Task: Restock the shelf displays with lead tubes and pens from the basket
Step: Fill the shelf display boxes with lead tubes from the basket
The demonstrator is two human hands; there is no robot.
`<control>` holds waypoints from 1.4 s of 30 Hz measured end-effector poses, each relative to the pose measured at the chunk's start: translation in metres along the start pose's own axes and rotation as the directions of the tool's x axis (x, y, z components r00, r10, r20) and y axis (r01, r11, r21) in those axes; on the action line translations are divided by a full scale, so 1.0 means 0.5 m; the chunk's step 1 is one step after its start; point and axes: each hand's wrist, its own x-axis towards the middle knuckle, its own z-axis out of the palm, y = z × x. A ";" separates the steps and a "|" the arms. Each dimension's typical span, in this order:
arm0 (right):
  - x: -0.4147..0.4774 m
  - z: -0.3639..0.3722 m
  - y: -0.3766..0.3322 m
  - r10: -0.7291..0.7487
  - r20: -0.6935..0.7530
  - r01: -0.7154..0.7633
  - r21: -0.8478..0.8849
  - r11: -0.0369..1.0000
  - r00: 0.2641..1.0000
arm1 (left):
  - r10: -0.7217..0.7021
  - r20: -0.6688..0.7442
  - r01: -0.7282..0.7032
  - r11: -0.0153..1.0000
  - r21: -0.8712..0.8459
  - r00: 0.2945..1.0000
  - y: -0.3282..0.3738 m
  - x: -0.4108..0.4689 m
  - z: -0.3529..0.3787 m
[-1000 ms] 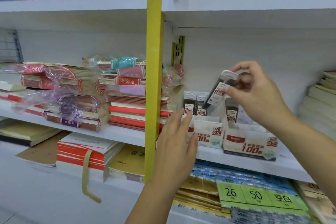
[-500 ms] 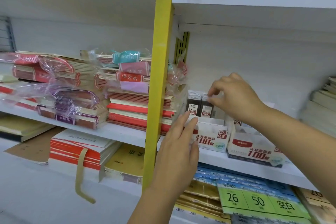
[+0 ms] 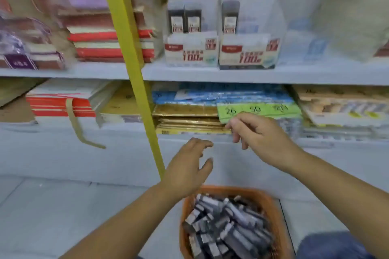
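Note:
An orange basket (image 3: pixel 271 202) on the floor at the bottom holds several dark lead tubes (image 3: pixel 227 223). On the middle shelf stand two white display boxes: the left box (image 3: pixel 190 51) shows two upright lead tubes (image 3: pixel 184 19), the right box (image 3: pixel 246 52) shows one tube (image 3: pixel 229 18). My left hand (image 3: pixel 187 169) hovers above the basket's far rim, fingers spread and holding nothing. My right hand (image 3: pixel 259 134) hangs higher in front of the lower shelf, fingers loosely curled, holding nothing.
A yellow upright post (image 3: pixel 130 69) divides the shelving, just left of my left hand. Stacked notebooks in plastic wrap (image 3: pixel 99 44) fill the left bay. Blue and gold paper packs (image 3: pixel 189 111) with a green label lie on the lower shelf.
My right hand let go of the tube in the left box and dropped toward the basket. My left hand left the box front and came down too. The view tilted downward.

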 end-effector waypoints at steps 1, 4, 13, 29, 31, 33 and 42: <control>-0.024 0.030 0.070 0.169 0.115 -0.167 -0.026 0.986 0.979 | -0.058 0.141 0.055 0.998 0.022 0.988 -0.023 -0.017 0.047; -0.104 0.131 0.286 0.531 0.302 -0.497 -0.187 0.847 0.791 | -0.207 0.376 0.201 0.978 0.054 0.903 -0.095 -0.060 0.184; -0.297 0.311 0.556 0.736 0.276 -0.585 -0.464 0.666 0.618 | -0.450 0.455 0.394 0.893 0.219 0.768 -0.227 -0.130 0.419; -0.237 0.358 0.619 0.777 0.174 -0.650 -0.457 0.607 0.604 | -0.502 0.391 0.400 0.861 0.316 0.772 -0.252 -0.056 0.502; -0.236 0.362 0.614 0.781 0.209 -0.681 -0.392 0.619 0.589 | -0.499 0.413 0.385 0.861 0.331 0.762 -0.250 -0.054 0.501; -0.236 0.365 0.613 0.777 0.250 -0.666 -0.406 0.626 0.577 | -0.505 0.429 0.404 0.861 0.308 0.749 -0.246 -0.052 0.499; -0.215 0.275 0.582 0.772 0.271 -0.744 -0.219 0.631 0.575 | -0.615 0.299 0.653 0.756 -0.038 0.730 -0.235 -0.057 0.452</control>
